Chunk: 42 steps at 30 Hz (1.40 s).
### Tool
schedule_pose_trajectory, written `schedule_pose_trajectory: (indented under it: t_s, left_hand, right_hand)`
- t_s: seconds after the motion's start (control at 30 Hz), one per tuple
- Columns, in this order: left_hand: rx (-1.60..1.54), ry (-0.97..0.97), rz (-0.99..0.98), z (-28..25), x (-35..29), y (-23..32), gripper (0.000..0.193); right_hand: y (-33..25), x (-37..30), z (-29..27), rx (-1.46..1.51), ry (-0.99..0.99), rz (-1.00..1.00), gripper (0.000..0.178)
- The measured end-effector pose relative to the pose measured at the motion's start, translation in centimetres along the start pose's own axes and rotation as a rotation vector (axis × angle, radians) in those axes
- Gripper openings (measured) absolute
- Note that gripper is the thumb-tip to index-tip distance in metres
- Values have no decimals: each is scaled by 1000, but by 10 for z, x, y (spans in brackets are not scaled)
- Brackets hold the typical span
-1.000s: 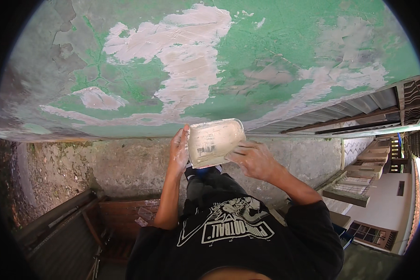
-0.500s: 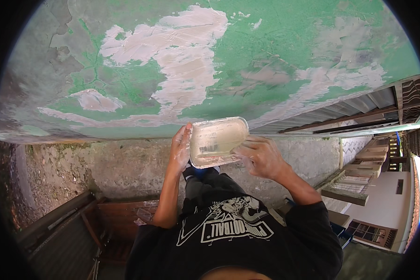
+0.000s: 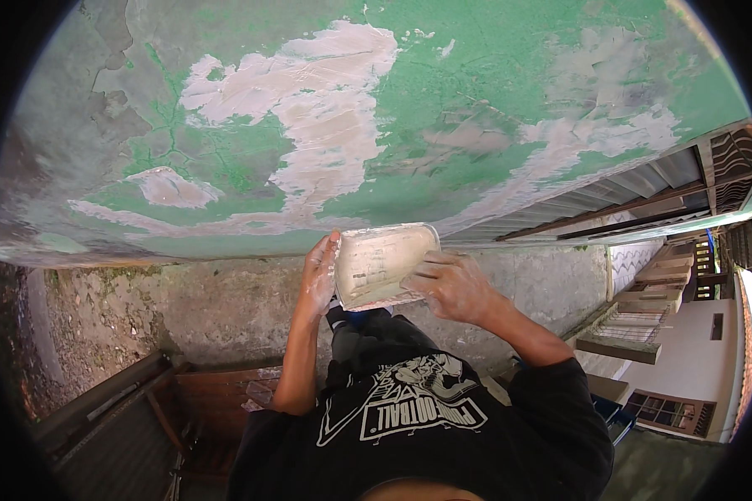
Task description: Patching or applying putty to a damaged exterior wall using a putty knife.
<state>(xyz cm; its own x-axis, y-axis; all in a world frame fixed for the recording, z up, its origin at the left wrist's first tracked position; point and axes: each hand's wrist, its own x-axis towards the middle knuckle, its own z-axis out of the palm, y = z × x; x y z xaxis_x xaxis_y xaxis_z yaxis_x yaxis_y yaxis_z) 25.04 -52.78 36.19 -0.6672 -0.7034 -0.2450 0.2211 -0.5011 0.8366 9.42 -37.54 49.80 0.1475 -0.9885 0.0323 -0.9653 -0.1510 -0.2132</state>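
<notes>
A shallow, clear rectangular plastic tub, smeared with whitish paste, is held in front of me at waist height. My left hand is closed on its left side, thumb near the rim. My right hand, dusted with white, reaches over the tub's right side. Its fingers are bent and drawn together inside the tub, low over the paste; what they hold, if anything, is hidden. Just beyond stands a green wall with a broad whitish putty patch spread on it.
Along the wall's foot runs a worn concrete walkway, with rough ground at the left. A brown wooden piece of furniture stands behind me at left. To the right are louvred slats in the wall and a white building.
My right hand has moved from the tub's right rim inward over the paste. The tub has dropped slightly and tilted, showing more of its inside. My left hand keeps its hold.
</notes>
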Motion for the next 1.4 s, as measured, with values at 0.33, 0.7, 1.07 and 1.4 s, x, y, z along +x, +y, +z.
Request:
schedule_pose_trajectory:
  t_s: [0.33, 0.7, 1.07, 1.4]
  left_hand:
    - [124, 25, 77, -5, 1, 15, 48]
    - [42, 32, 148, -24, 58, -37, 50]
    - [19, 141, 151, -71, 81, -112, 49]
    - [10, 147, 109, -84, 89, -127, 54]
  right_hand:
    - [4, -11, -12, 105, 134, -8, 45]
    - [47, -7, 23, -364, 453, -98, 55]
    - [171, 38, 145, -548, 698, -68, 58]
    - [116, 15, 107, -463, 918, -135, 56]
